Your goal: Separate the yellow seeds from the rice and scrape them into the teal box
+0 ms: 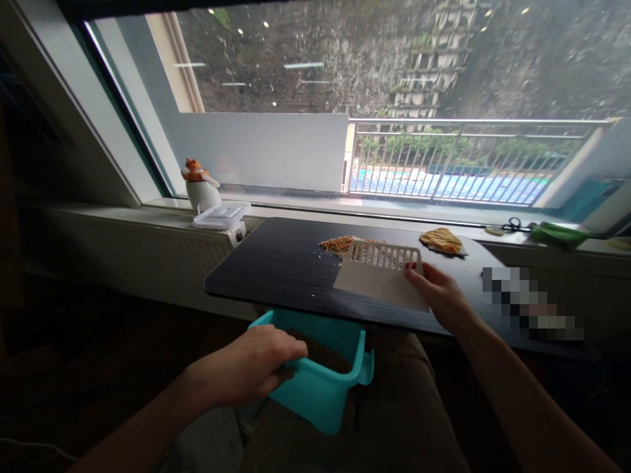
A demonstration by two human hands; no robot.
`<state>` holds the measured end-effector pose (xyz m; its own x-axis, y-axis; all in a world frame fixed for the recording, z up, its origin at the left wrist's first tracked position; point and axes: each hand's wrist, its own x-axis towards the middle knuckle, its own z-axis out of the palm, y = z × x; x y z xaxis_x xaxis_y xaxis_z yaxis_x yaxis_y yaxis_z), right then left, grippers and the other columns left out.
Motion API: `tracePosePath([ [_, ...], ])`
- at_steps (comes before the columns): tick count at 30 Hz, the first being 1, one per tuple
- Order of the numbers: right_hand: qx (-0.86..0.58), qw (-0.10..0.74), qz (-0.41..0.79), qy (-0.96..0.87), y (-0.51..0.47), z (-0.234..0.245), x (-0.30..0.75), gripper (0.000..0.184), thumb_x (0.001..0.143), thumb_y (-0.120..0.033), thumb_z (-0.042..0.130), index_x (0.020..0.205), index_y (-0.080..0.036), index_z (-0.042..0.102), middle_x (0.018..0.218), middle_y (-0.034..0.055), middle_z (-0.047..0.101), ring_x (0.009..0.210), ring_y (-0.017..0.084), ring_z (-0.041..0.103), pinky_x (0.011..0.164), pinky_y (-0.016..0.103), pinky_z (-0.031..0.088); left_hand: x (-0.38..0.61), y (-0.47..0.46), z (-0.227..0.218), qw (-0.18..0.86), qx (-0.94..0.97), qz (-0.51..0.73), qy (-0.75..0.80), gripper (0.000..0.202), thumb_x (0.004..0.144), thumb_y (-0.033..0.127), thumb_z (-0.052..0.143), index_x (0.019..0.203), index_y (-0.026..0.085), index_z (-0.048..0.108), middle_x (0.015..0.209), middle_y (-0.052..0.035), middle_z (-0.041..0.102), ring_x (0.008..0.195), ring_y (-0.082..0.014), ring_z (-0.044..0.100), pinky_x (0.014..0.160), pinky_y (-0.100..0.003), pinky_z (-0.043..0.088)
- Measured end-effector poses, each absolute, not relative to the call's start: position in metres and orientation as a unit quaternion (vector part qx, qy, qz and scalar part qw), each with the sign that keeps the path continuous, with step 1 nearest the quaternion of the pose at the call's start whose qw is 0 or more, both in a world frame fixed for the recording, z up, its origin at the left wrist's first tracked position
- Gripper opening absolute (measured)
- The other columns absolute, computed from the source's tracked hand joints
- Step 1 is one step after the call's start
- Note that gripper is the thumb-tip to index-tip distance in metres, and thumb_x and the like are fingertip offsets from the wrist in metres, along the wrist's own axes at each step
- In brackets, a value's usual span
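Observation:
My left hand (pixel 259 361) grips the near rim of a turquoise plastic bin (pixel 313 391), held below the table's front edge over my lap. Dark brownish granules (pixel 325 355) lie inside the bin. My right hand (pixel 438 292) pinches the right side of a flat white plastic scraper (pixel 374 284) with a row of slots along its far edge. The scraper rests on or just above the dark tabletop (pixel 271 256); contact cannot be told. Beyond its slotted edge lies a small heap of golden-brown grains (pixel 338 244), with a few pale bits scattered about.
A folded yellow cloth (pixel 442 240) lies at the table's back right. Along the windowsill are a white pot with an orange top (pixel 202 190), black scissors (pixel 513 225) and a green bag (pixel 557 235). A clear plastic lid (pixel 223 214) sits above the radiator (pixel 148 240). A pixelated patch covers the table's right end.

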<state>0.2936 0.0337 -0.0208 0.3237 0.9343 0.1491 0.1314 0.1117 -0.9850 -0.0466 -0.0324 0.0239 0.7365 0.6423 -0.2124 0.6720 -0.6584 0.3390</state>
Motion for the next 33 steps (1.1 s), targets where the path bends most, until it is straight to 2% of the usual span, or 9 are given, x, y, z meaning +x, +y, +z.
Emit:
tracePosePath([
  [2,-0.593,0.604,0.279,-0.455,0.049,-0.012,0.300,0.041,0.064,-0.050,0.074,0.092,-0.022,0.068,0.075,0.0037,0.071,0.065,0.022,0.065,0.057,0.034,0.050,-0.042,-0.032,0.024,0.206,0.910,-0.036,0.357,0.010,0.089,0.012,0.058,0.086,0.022,0.056,0.089,0.0027,0.066,0.090,-0.0191,0.063,0.081,-0.029,0.040],
  [6,-0.595,0.610,0.248,-0.461,0.080,-0.002,0.303,0.038,0.065,-0.047,0.071,0.091,-0.020,0.065,0.077,0.0039,0.069,0.068,0.021,0.063,0.059,0.033,0.050,-0.034,-0.030,0.023,0.204,0.910,-0.036,0.359,0.010,0.090,0.012,0.059,0.088,0.022,0.057,0.091,0.0022,0.066,0.092,-0.0198,0.063,0.082,-0.029,0.041],
  [17,-0.592,0.584,0.239,-0.501,0.113,-0.008,0.286,0.037,0.067,-0.048,0.066,0.091,-0.020,0.066,0.079,0.0047,0.069,0.071,0.020,0.061,0.063,0.033,0.048,-0.035,-0.025,0.017,0.196,0.909,-0.042,0.367,0.019,0.086,0.009,0.054,0.096,0.024,0.059,0.100,-0.0007,0.069,0.099,-0.0233,0.064,0.088,-0.034,0.043],
  [25,-0.583,0.577,0.262,-0.508,0.107,-0.003,0.283,0.040,0.068,-0.048,0.065,0.095,-0.019,0.065,0.079,0.0049,0.069,0.068,0.020,0.061,0.059,0.032,0.048,-0.037,-0.019,0.017,0.183,0.910,-0.030,0.371,0.012,0.087,0.012,0.056,0.089,0.023,0.058,0.093,0.0011,0.068,0.091,-0.0215,0.065,0.080,-0.030,0.042],
  [33,-0.585,0.566,0.273,-0.513,0.103,0.001,0.279,0.035,0.066,-0.044,0.068,0.090,-0.019,0.066,0.075,0.0039,0.068,0.065,0.019,0.059,0.059,0.032,0.046,-0.037,-0.020,0.017,0.177,0.908,-0.035,0.377,0.012,0.087,0.012,0.059,0.090,0.024,0.059,0.095,0.0009,0.069,0.093,-0.0220,0.066,0.081,-0.029,0.042],
])
